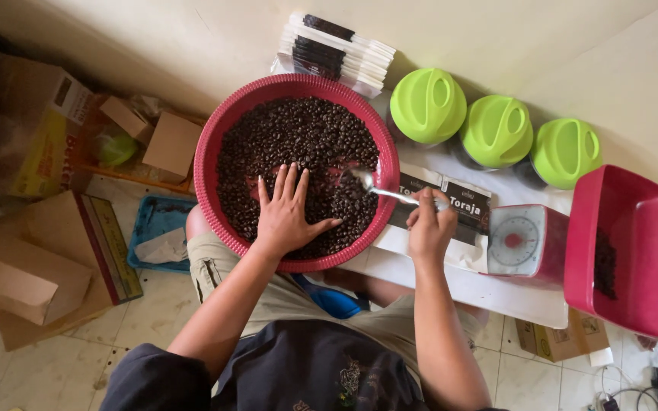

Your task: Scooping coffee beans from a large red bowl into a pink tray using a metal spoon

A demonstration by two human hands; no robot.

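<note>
The left hand (287, 213) is lying open, fingers spread flat on the dark coffee beans (298, 144) filling the round red basket (211, 152), which is resting on the person's lap at the white table's (496, 293) left edge. The right hand (429, 228) is gripping a metal spoon (378, 188), its bowl seemingly just over the beans at the basket's right rim, above black pouches (458, 202) beside a red scale (523, 242)

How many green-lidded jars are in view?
3, in a row along the wall right of the red basket: left jar, middle jar, right jar. None seems hidden.
</note>
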